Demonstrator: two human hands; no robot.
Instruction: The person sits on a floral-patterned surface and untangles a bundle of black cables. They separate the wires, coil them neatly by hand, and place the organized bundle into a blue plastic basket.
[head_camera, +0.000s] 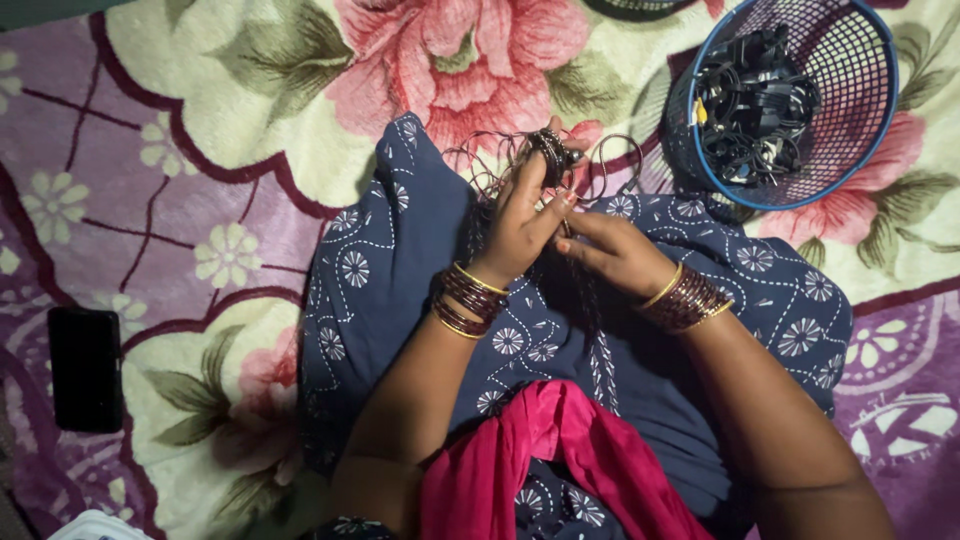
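Pinching a stack of thin dark metal bangles (551, 147) at 12 o'clock, left hand (520, 225) has fingers closed on it above the navy white-flowered cloth lap (400, 270). Right hand (612, 250) sits just beside at 1 o'clock, fingertips meeting the left's; its grip I cannot tell. Loose thin wire rings (482, 160) lie around the stack. Round blue plastic mesh basket (880, 110) of black cables (752, 105) at 2 o'clock. Black flat phone (86, 368) at 9 o'clock on floral blanket (200, 180).
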